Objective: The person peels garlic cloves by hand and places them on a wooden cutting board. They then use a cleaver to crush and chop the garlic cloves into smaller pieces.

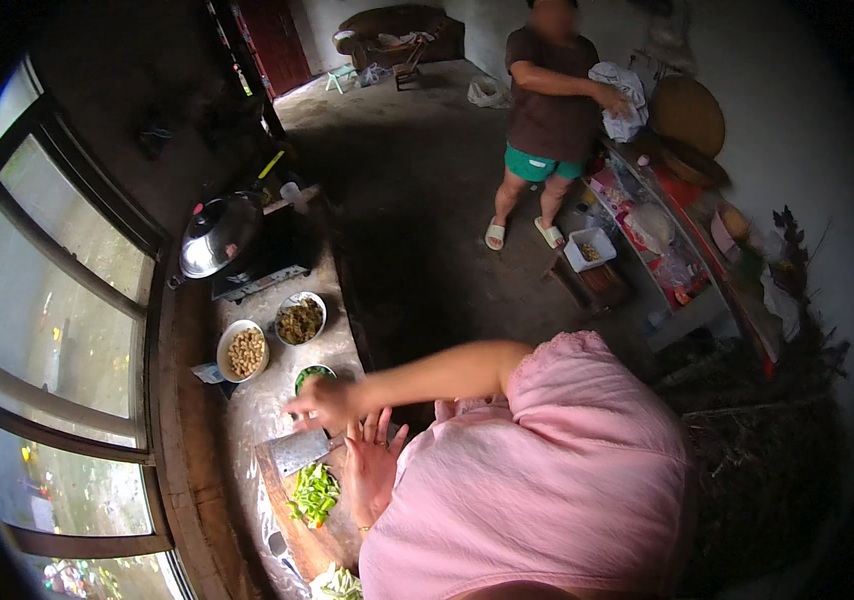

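Observation:
My right hand (325,403), blurred, reaches over the counter beside a small bowl of chopped greens (313,373), fingers apart with nothing seen in them. My left hand (371,469) is raised near my body, fingers spread and empty, with a ring and a bracelet. A cleaver (298,451) lies flat on the wooden cutting board (307,547), its handle close to both hands. Cut green peppers (314,495) are heaped below the blade. Pale sliced vegetable (337,583) sits at the board's lower end.
Bowls of peanuts (244,352) and a dark chopped food (300,319) stand further along the counter (247,420), before a lidded pan (218,234) on a stove. Windows line the left. Another person (550,97) stands across the room holding a cloth, near a cluttered shelf (659,225).

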Action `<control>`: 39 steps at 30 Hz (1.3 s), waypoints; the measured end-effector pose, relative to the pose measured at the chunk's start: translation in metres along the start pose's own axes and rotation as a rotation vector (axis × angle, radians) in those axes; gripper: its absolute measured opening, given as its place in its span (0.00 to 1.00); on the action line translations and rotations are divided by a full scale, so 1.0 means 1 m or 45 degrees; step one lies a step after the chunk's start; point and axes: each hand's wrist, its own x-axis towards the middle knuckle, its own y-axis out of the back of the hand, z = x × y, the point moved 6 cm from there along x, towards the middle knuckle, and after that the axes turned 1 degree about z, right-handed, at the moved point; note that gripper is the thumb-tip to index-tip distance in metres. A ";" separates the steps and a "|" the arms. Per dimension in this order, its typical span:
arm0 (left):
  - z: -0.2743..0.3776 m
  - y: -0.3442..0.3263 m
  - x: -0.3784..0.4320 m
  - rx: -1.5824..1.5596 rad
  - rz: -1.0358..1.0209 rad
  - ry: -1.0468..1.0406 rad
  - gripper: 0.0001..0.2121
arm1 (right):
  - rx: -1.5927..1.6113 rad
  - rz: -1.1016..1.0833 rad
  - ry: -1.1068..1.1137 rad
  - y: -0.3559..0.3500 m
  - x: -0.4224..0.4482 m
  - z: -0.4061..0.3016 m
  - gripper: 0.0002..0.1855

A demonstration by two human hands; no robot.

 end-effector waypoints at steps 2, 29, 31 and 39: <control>-0.001 -0.018 -0.010 0.015 -0.083 -0.021 0.31 | 0.058 -0.088 -0.323 0.052 0.033 0.017 0.24; -0.076 0.172 -0.194 -0.485 1.314 -0.292 0.09 | -0.026 -1.069 -0.635 -0.102 -0.240 0.080 0.19; -0.067 0.169 -0.191 -0.480 1.371 -0.325 0.09 | 0.038 -0.942 -0.566 -0.126 -0.194 0.076 0.18; -0.040 0.175 -0.162 -0.330 1.596 -0.607 0.08 | -0.159 -0.970 -0.424 -0.230 -0.130 0.111 0.26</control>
